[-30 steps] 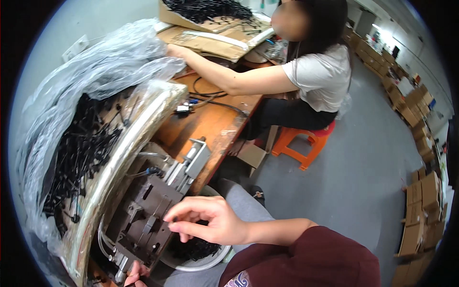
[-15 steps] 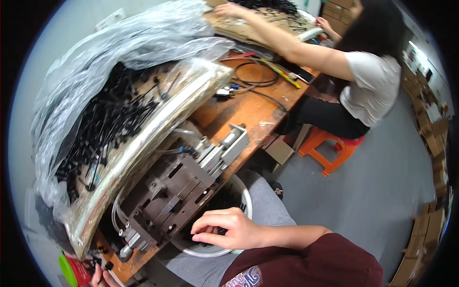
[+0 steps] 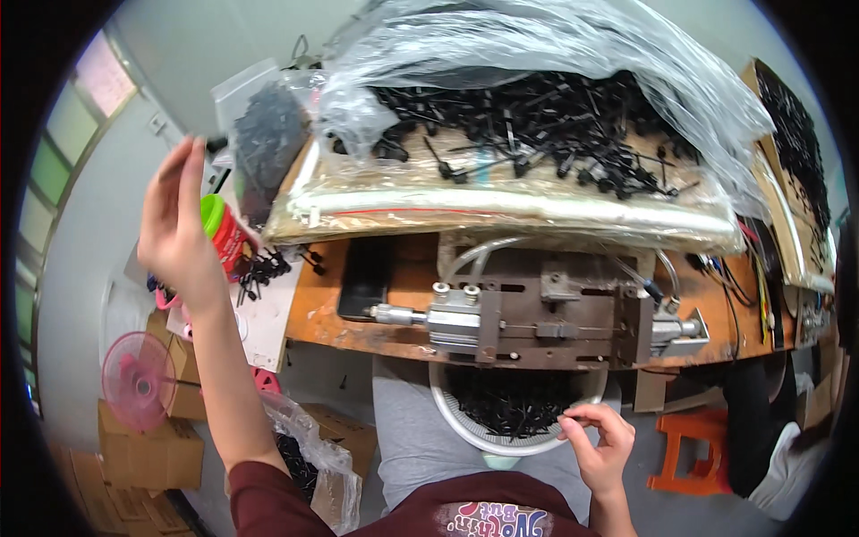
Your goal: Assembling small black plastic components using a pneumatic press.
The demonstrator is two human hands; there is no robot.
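Far to the left of the metal fixture (image 3: 573, 313), there stood a pink fan (image 3: 139, 380), and above it, well out from the fixture, hung the left hand (image 3: 177, 234)! Its fingers were stretched upward and close together, a dark bit showing right by the tips; whether they gripped it, I could not tell. Just beside that wrist, also left of the fixture, sat a red tub (image 3: 231, 243) with a green rim, then a scatter of loose black parts (image 3: 261, 270), then a dark flat slab (image 3: 365, 277) near the fixture's left end.

On to the middle: the fixture lay with its long axis running left to right across the person's front. Beyond it, a broad tray (image 3: 537, 202) carried a heap of black stemmed pieces (image 3: 573, 125). On its near side was a white basket (image 3: 519, 448), holding small black pieces (image 3: 506, 403) pointing every way.

And here was the key relation! The right hand (image 3: 603, 442), on the near side of the fixture, was much the nearer one: basket pieces just left of its fingertips, the fixture beyond and slightly left. Thumb and fingers were curled toward each other; whether anything was pinched there, I could not tell. Right of the fixture, lower down, stood an orange stool (image 3: 687, 443).
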